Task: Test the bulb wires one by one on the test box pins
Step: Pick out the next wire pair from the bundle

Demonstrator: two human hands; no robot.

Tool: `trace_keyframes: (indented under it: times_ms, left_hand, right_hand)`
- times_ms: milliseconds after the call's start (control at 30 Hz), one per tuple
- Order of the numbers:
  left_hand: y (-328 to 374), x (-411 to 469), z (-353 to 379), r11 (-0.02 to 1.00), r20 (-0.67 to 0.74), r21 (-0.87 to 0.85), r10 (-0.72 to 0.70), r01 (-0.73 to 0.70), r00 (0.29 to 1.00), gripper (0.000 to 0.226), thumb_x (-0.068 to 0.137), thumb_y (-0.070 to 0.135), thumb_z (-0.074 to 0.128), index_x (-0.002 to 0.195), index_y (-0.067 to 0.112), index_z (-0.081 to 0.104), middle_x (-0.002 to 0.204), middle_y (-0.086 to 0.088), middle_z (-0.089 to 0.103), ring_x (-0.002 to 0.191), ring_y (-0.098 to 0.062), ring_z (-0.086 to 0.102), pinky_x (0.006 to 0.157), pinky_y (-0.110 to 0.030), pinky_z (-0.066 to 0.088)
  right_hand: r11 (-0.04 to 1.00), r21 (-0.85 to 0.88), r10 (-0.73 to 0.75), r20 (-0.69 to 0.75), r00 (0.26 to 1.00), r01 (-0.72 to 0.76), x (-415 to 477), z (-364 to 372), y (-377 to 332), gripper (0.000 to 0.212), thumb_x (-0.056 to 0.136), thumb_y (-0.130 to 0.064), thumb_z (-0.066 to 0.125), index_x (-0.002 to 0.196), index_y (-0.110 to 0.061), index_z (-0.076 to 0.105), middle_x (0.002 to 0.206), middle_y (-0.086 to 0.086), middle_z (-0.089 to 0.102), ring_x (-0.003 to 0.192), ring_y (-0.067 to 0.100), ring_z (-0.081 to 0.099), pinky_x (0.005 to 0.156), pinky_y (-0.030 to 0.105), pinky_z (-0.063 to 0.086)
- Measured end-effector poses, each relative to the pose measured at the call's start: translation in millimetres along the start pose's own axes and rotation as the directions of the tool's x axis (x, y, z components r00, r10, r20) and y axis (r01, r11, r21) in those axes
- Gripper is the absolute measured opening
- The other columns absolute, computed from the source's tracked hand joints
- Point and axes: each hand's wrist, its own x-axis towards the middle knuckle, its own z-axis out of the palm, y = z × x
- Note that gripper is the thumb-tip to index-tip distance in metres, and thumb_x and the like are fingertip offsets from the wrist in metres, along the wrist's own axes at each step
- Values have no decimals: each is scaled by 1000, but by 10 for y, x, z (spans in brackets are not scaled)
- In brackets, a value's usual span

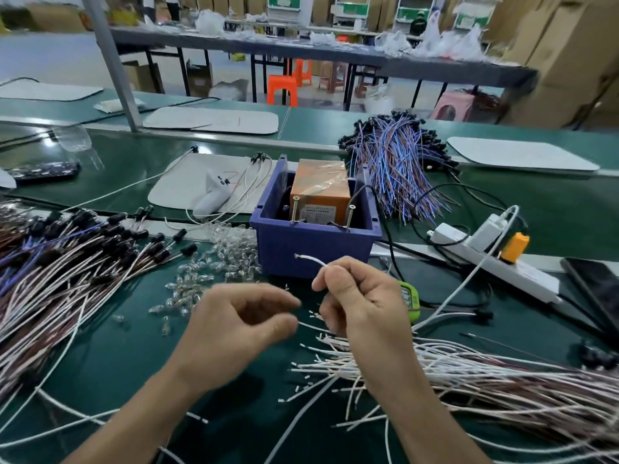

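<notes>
A blue test box (pixel 315 249) stands mid-table with an orange unit inside and two upright metal pins (pixel 350 216) at its front rim. My right hand (pixel 361 296) pinches a thin white wire (pixel 310 258) whose bare tip points at the box's front wall, below the pins. My left hand (pixel 244 316) hovers just left of it, fingers curled with thumb and fingertips close together; whether it holds a wire end is unclear. A fan of white bulb wires (pixel 469 373) lies under my right wrist.
Left lies a heap of wires with black bulb holders (pixel 67 262) and loose clear bulbs (pixel 214 262). Behind the box is a bundle of blue and red wires (pixel 398 162). A white power strip (pixel 495 259) and a phone (pixel 599 286) lie right.
</notes>
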Motion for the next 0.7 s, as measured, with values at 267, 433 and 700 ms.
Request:
trace_keyframes:
  times_ms: [267, 433, 700]
  left_hand:
    - [116, -39, 446, 937, 332, -242, -165, 253, 929, 17, 83, -11, 72, 73, 4, 70, 67, -10, 70, 61, -17, 66, 57, -27, 52]
    - [138, -84, 457, 875, 297, -277, -316, 398, 901, 17, 85, -11, 65, 72, -5, 73, 66, -21, 67, 58, -26, 65, 52, -29, 54]
    - [144, -24, 340, 826, 17, -473, -339, 306, 941, 11, 82, 7, 73, 87, 9, 82, 80, -19, 75, 51, -14, 57, 47, -20, 47]
  right_hand:
    - [993, 109, -41, 13, 999, 39, -67, 189, 9, 28, 99, -24, 52, 75, -18, 65, 52, -5, 48, 48, 8, 41, 49, 17, 36]
    - [993, 29, -112, 1, 994, 112, -127, 281, 16, 27, 103, -20, 52, 79, -13, 63, 63, -1, 57, 55, 2, 48, 53, 14, 40]
    - [915, -320, -310, -166, 936, 246, -28, -50, -93, 33, 102, -45, 48, 85, -24, 66, 75, -7, 66, 63, 13, 57, 57, 30, 47]
